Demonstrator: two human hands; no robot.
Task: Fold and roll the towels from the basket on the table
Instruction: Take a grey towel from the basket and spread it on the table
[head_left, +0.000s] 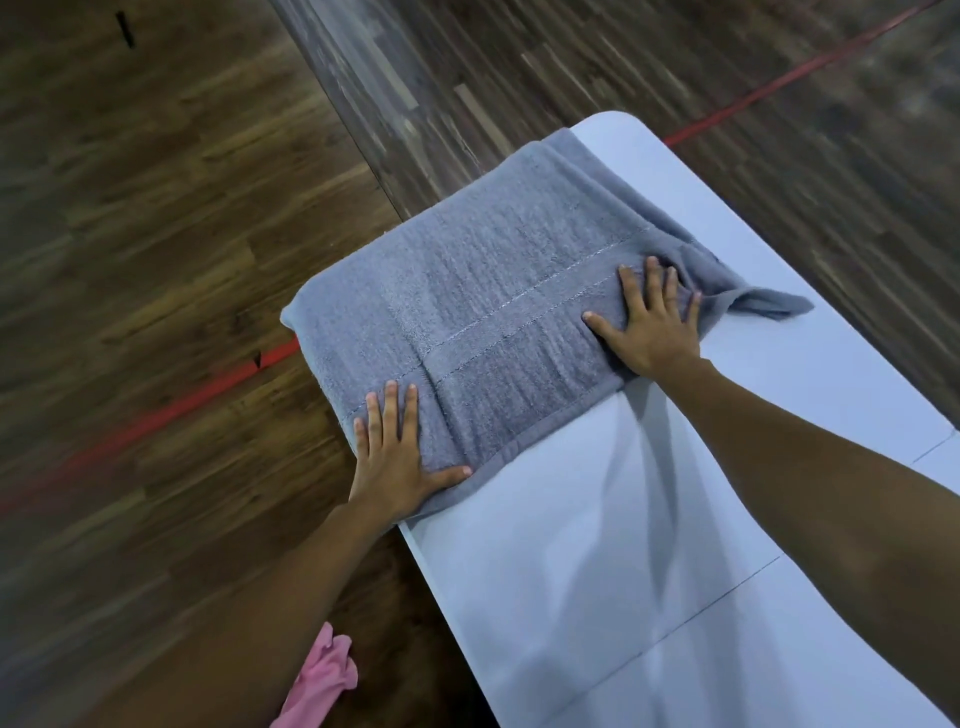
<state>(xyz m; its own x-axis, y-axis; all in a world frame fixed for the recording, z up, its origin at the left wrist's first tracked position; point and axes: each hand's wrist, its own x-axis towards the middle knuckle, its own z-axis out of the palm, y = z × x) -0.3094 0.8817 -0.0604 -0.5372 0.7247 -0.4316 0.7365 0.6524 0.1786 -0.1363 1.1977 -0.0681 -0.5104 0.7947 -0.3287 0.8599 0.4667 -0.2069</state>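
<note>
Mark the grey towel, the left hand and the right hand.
grey towel (498, 291): head view, flat middle of the cloth.
left hand (392, 457): head view, back of hand.
right hand (652, 332): head view, back of hand.

Both my arms stretched forward, bare forearms, elbows nearly straight. My left hand (396, 457) flat, palm down, fingers (390, 410) together and pointing away, thumb splayed out toward right. My right hand (655, 325) farther forward, also flat, palm down, fingers (652, 283) spread, thumb angled out toward left. Hands well apart, neither curled nor pinching. Wrists low, in line with forearms.
</note>
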